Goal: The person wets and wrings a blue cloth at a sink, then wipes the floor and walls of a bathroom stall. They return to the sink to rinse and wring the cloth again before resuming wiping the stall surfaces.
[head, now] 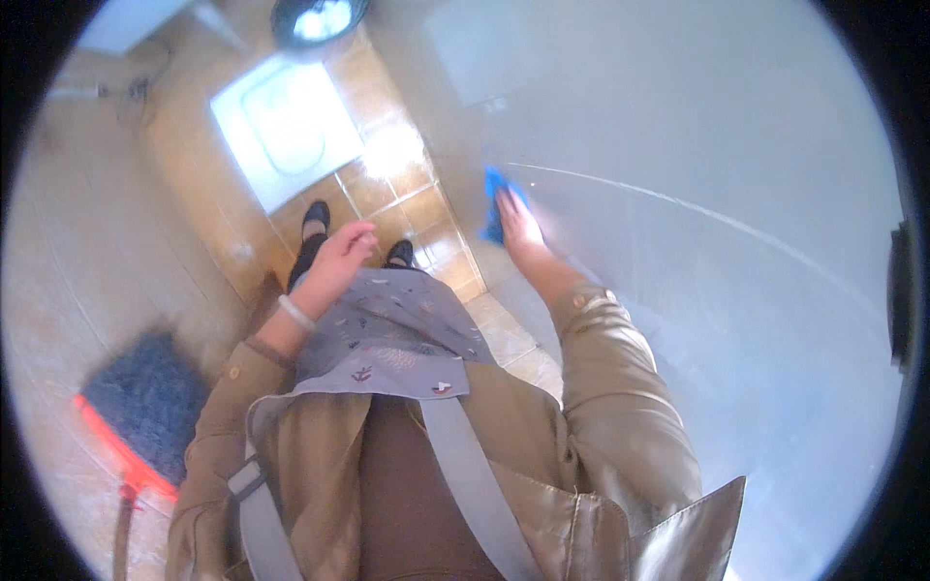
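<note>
My right hand (pixel 517 221) presses a blue cloth (pixel 494 236) against a large smooth grey surface (pixel 690 261), which looks like a door or a wall panel. A thin pale curved line (pixel 676 200) runs over that surface, close to the cloth and off to the right. My left hand (pixel 345 254) hangs in front of my patterned grey apron (pixel 407 309), fingers loosely bent, with nothing seen in it and a pale band on the wrist.
A white square shower tray or basin (pixel 290 131) lies on the brown tiled floor (pixel 392 207) beyond my feet. A broom (pixel 149 407) with dark bristles and a red edge stands at the left, by a tiled wall (pixel 80 290). A dark round object (pixel 316 25) is at the top.
</note>
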Motion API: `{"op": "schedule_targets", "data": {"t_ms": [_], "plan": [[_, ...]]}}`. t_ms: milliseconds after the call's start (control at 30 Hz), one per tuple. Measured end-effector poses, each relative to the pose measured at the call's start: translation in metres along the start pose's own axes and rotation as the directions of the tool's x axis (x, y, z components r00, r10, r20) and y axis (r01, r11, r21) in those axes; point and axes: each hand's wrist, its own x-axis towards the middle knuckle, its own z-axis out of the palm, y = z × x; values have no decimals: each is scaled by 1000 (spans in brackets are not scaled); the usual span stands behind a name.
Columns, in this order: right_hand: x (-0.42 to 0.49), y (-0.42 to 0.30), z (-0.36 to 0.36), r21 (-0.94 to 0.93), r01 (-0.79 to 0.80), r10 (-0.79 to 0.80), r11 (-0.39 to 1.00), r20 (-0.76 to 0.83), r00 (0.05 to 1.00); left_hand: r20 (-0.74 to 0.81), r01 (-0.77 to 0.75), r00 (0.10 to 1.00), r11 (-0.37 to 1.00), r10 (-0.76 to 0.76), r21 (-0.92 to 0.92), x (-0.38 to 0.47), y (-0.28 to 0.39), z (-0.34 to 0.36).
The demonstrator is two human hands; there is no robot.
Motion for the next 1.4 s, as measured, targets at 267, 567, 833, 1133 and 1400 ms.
{"op": "schedule_targets", "data": {"t_ms": [267, 567, 833, 1133, 1400], "plan": [[-239, -12, -29, 347, -379, 456, 858, -171, 874, 37, 106, 989, 863, -143, 494, -37, 146, -88], [-453, 88, -150, 727, -615, 824, -306, -123, -554, 909, -995, 27, -75, 417, 64, -95, 424, 183], [-453, -12, -99, 509, 218, 84, -832, 506, -859, 874, -904, -426, -152, 233, -400, -203, 462, 334], [-521, -26, -29, 639, 322, -187, -698, 272, -944, 905, -885, -426, -211, 11, -414, -221, 417, 375], [-744, 54, -95, 757, -348, 43, -553, -391, -919, 750, -803, -579, -382, 320, -458, -249, 443, 389]]}}
